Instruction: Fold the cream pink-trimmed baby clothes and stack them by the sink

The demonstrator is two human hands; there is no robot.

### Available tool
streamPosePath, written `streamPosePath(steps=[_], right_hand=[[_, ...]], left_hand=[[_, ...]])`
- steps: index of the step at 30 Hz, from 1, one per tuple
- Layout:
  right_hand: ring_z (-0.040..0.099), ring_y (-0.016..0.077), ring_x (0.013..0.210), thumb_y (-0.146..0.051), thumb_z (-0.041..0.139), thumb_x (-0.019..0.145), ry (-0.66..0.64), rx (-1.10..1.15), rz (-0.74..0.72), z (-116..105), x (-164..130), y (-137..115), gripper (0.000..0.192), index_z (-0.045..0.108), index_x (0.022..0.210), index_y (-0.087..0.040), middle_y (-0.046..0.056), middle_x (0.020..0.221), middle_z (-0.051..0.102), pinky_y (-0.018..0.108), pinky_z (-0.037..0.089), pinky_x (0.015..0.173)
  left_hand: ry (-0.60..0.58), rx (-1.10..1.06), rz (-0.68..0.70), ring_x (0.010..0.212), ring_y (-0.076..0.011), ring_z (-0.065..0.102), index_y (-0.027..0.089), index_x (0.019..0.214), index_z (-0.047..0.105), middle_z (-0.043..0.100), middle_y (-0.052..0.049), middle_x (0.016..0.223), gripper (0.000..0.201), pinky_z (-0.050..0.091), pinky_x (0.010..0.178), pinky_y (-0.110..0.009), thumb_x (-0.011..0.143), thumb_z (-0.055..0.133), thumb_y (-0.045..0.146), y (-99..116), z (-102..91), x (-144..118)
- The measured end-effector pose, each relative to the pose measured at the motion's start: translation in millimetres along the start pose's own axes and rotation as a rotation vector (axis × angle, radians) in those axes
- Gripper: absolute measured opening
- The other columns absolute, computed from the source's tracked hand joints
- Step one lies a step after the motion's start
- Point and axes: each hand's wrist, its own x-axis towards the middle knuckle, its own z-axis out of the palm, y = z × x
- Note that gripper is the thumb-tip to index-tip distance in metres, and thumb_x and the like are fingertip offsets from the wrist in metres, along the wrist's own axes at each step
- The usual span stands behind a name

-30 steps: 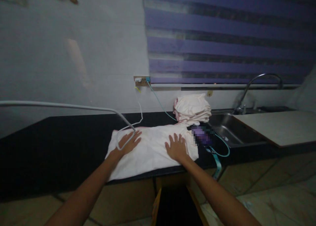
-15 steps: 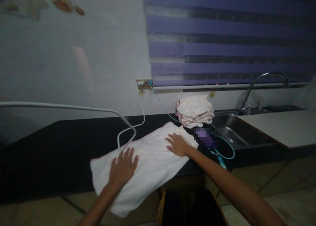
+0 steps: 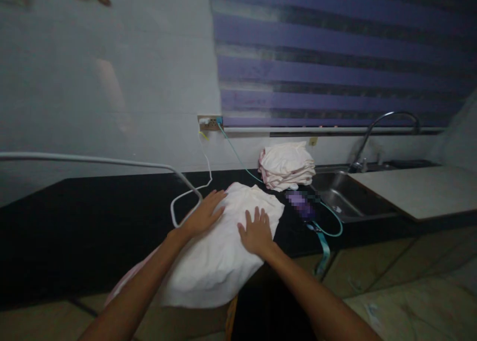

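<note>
Both palms flat, fingers spread, gripping nothing: left hand [image 3: 203,216] and right hand [image 3: 256,232] pressed on the white cloth [image 3: 219,254], spread over the front edge of the dark table [image 3: 93,212] and hanging off it. Beyond, folded cloths [image 3: 286,165] stacked beside the sink [image 3: 345,199]

Head-height view, down over countertop [image 3: 93,217]

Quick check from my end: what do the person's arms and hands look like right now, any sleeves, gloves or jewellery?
Both forearms are bare from the bottom edge of the picture up to the wrists: no sleeves show. The left hand and right hand wear no gloves, and no rings, watch or bracelets can be made out, though the picture is dim and soft. No markings are visible.
</note>
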Motion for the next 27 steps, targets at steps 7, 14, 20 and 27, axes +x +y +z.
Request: streamPosePath(steps=[7,14,20,27], right_hand=[[0.02,0.0405,0.162,-0.064,0.033,0.108,-0.161,-0.086,-0.262,4,23,31,0.071,0.037,0.167,-0.025,0.015,0.176,0.025,0.061,0.02,0.129],[0.023,0.0314,0.163,-0.051,0.048,0.108,-0.169,-0.105,-0.64,-2,76,55,0.063,0.042,0.164,-0.023,0.016,0.175,0.028,0.051,0.023,0.13],[0.027,0.0335,0.161,-0.049,0.047,0.108,-0.183,-0.138,-0.709,7,90,61,0.065,0.04,0.164,-0.017,0.021,0.17,0.036,0.053,0.024,0.13],[0.028,0.039,0.16,-0.055,0.039,0.109,-0.184,-0.201,-0.656,10,88,71,0.07,0.039,0.165,-0.013,0.025,0.169,0.034,0.059,0.027,0.128]], left_hand=[[-0.04,0.157,-0.198,0.155,-0.0346,0.042,0.012,0.157,0.051,0.044,-0.02,0.166,0.064,0.034,0.126,-0.055,0.107,0.025,0.042,15,66.3,-10],[-0.08,0.27,-0.528,0.156,-0.0525,0.03,-0.004,0.159,0.041,0.034,-0.039,0.164,0.082,0.028,0.123,-0.066,0.105,0.027,0.055,84,69.1,-39],[-0.225,0.2,-0.569,0.158,-0.0557,0.021,-0.004,0.163,0.032,0.024,-0.039,0.167,0.093,0.024,0.123,-0.068,0.102,0.027,0.066,88,52.6,-36],[-0.182,0.261,-0.538,0.16,-0.048,0.021,0.004,0.165,0.034,0.025,-0.032,0.171,0.089,0.023,0.127,-0.061,0.103,0.029,0.067,54,43.8,-33]])
